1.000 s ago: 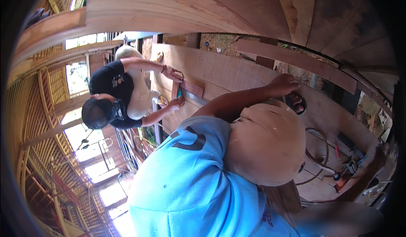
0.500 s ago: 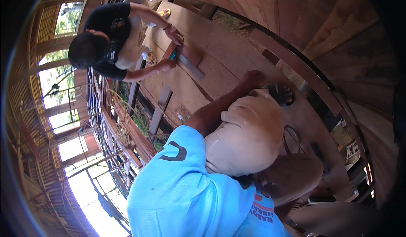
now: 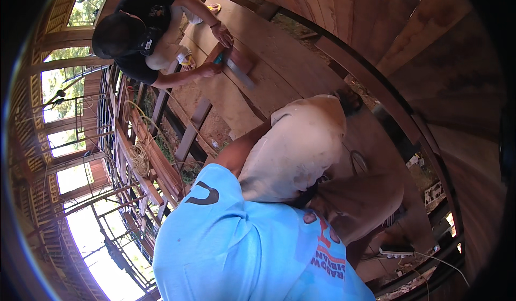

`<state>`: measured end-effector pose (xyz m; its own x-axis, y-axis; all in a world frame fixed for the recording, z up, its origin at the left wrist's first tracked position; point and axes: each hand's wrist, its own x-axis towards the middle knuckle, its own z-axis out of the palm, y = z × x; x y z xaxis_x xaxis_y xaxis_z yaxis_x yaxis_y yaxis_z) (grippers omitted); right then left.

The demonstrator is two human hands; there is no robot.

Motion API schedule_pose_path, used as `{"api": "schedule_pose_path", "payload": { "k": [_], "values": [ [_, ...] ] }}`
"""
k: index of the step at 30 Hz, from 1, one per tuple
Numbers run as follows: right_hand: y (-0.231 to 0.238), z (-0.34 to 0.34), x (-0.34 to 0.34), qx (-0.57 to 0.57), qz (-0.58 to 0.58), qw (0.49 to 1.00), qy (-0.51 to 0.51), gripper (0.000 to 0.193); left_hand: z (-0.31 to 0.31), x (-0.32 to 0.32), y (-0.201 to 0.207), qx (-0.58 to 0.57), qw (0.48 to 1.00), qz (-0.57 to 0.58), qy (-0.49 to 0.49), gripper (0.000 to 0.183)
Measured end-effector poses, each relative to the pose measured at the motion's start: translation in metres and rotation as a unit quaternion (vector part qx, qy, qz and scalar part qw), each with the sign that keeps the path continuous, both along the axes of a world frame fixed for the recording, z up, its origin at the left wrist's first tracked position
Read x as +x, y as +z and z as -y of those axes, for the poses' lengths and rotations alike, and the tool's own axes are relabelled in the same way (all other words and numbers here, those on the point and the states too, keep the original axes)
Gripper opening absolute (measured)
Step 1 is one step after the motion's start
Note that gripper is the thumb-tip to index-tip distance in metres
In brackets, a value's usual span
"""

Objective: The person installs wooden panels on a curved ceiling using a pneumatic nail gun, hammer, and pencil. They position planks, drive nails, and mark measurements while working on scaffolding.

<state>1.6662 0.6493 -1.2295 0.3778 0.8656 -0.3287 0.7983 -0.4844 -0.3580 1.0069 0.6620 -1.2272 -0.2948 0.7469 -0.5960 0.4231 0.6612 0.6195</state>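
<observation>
My left arm (image 3: 239,151) reaches forward and passes behind my raised knee (image 3: 312,134) in tan trousers, so my left hand is hidden. My right hand does not show either. Nothing can be seen held by me. Ahead at the left, a co-worker in a black shirt (image 3: 145,5) bends over the planks. One hand of theirs (image 3: 207,70) grips the teal handle of a handsaw (image 3: 239,75). Their other hand (image 3: 222,35) presses on a short reddish-brown board (image 3: 242,59) beside the blade.
Wide wooden planks (image 3: 279,83) form the floor, with gaps to the ground. Several loose boards (image 3: 156,161) and a coiled yellowish rope or hose (image 3: 141,158) lie at the left. A curved-looking plank wall (image 3: 430,59) rises at the right. A power strip (image 3: 396,251) with a cable lies lower right.
My left hand, earlier visible beyond my knee near my foot, is now hidden behind the knee. The view has shifted. The co-worker still holds the saw at the board.
</observation>
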Motion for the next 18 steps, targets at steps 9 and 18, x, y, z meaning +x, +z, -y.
{"api": "schedule_pose_path", "payload": {
  "k": [9, 18],
  "values": [
    [0.005, 0.007, -0.007, 0.005, 0.009, 1.000, 0.015, 0.028, 0.069, -0.013, 0.024, -0.011, 0.998, -0.051, 0.043, 0.028],
    [0.014, 0.007, -0.024, -0.012, 0.081, 0.996, 0.017, 0.025, 0.154, -0.068, 0.065, -0.070, 0.981, -0.129, 0.125, 0.028]
  ]
}}
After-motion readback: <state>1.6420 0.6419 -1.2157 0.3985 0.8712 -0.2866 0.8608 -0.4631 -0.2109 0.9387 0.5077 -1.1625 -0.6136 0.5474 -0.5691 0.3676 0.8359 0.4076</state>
